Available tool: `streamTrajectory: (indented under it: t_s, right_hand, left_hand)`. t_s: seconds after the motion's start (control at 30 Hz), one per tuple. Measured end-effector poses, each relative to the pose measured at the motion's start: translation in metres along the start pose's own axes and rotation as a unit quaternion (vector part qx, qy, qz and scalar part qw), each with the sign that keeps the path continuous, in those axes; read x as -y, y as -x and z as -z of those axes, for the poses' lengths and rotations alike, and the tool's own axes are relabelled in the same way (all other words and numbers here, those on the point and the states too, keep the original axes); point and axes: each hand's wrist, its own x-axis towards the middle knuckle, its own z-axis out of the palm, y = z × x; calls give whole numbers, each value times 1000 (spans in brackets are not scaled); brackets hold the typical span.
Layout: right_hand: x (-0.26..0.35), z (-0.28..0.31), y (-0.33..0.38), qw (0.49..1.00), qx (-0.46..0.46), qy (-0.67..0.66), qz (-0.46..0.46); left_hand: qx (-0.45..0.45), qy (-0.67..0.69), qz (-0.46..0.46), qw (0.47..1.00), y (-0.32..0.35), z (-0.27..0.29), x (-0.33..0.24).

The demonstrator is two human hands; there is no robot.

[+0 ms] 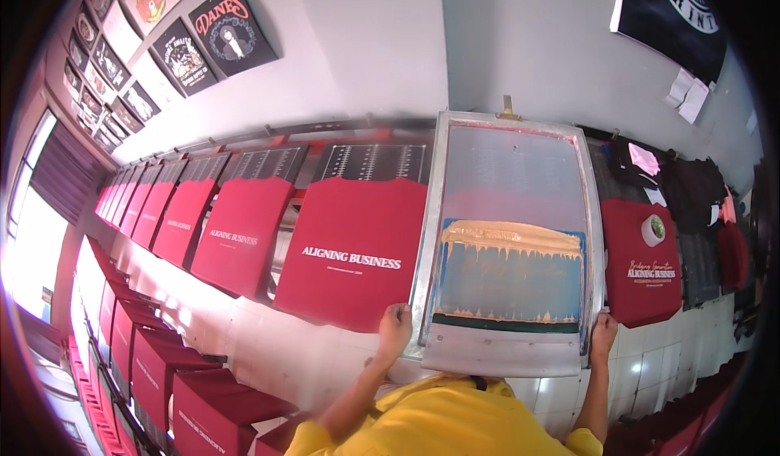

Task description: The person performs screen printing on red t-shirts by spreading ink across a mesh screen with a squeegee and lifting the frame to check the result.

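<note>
A screen printing frame (432, 188) with a metal border lies in front of me over the row of boards. Across its mesh runs a thick band of peach-coloured ink (512, 235), with thinner smears below it. A wide squeegee (504, 352) with a grey metal holder and dark green blade rests at the frame's near end; neither hand is on it. My left hand (396, 327) is closed at the frame's near left edge. At the near right edge, my right hand (603, 332) has its fingers curled on the rail. What lies under the frame is mostly hidden.
Red shirts with white print lie on boards to the left, the closest shirt (357, 236) beside the frame. On the right, a printed red shirt (642, 253) has a small white pot (652, 230) with green contents on it. More red shirts (207, 411) hang along a lower-left row.
</note>
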Motion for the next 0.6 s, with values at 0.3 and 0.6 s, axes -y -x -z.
streamTrajectory:
  t_s: [0.3, 0.6]
  right_hand:
    - [140, -113, 145, 997, 25, -65, -28]
    - [227, -210, 216, 996, 77, -46, 6]
  left_hand:
    - [-91, 0, -71, 993, -55, 178, 99]
    - [-57, -121, -26, 991, -119, 303, 165]
